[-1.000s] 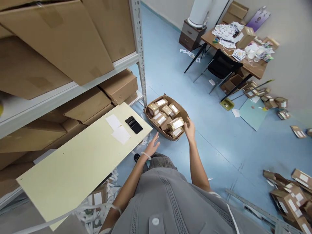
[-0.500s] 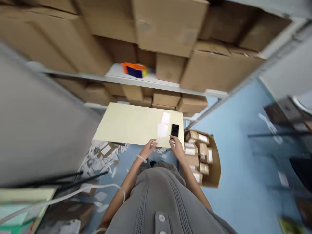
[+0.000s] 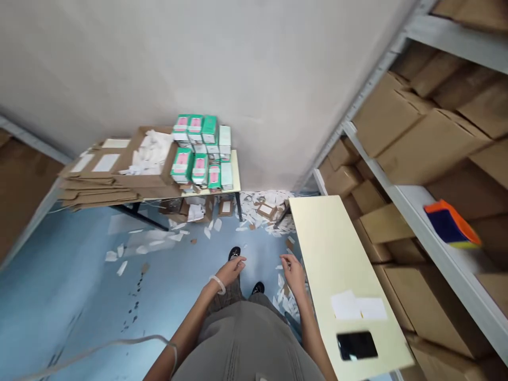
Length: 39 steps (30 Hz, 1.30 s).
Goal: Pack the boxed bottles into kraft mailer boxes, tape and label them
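- Left grip (image 3: 229, 272) — empty, fingers loosely spread, a white wristband (image 3: 217, 284) on the wrist; it hung in the air just beside a black shoe (image 3: 234, 253).
- Right grip (image 3: 293, 276) — also empty, fingers slightly curled but open; it stopped just beside the long edge of a cream board (image 3: 337, 254), whether touching could not be told.
- The cream board ran slantwise to the right of the person, with two white paper slips (image 3: 357, 306) and a black smartphone (image 3: 356, 345) near its lower end, well apart from both grips.
- A second black shoe (image 3: 257, 288) showed near the person's body, on a blue floor (image 3: 59, 301) littered with paper scraps (image 3: 262, 209), thickest under the far end of the board.
- Beyond, against the wall, a counter (image 3: 236, 169) carried stacked green-and-pink cartons (image 3: 198, 153) beside a kraft box of white paper (image 3: 151, 156) and flattened cardboard (image 3: 99, 197).
- At right, a metal shelf (image 3: 436, 222) held brown cardboard boxes (image 3: 428, 143) and an orange-and-navy roll of tape (image 3: 450, 225).
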### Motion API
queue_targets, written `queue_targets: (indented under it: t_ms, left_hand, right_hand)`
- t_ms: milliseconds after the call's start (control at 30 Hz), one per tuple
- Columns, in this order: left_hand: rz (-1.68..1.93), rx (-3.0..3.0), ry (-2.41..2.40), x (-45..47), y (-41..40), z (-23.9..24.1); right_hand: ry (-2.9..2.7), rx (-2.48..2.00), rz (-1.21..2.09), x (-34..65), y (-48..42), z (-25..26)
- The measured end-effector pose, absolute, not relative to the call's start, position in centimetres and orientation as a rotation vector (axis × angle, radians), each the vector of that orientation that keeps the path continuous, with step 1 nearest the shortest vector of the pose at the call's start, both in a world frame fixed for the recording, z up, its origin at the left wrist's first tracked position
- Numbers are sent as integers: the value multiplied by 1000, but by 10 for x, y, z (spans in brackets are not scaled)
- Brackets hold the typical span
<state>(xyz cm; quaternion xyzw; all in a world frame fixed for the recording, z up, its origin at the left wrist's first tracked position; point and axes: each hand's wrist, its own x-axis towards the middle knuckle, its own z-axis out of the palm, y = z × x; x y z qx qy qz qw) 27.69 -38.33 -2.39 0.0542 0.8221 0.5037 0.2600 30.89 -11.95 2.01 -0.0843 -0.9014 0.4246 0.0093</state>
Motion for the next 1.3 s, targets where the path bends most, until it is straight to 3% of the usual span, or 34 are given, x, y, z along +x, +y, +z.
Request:
queue_targets:
  t_ms: [233,467,667,867,1033,1300]
  left_hand:
    - [1495,43,2251,229,-456,-22]
    - [1837,-172,2403,145,-554,7]
    - [2065,-459,2319,84,-593,5]
    - [2076,-690,2324,28,-611,-9]
    - [2095,-726,2313,0,-626,-17]
    - [2123,-746,2153,-36,-650,-24]
  right_hand:
    - [-2916,191,1414,208,-243,34]
    - [-2851,281,1517,131,-355,33]
    - [-2839,338,1603,76,-406,28]
    - [-2952,337,1477,-10,-427,20]
    - [-3082,306,1431,-82,-503,20]
    - [-3417,-190,984,-120,-596,21]
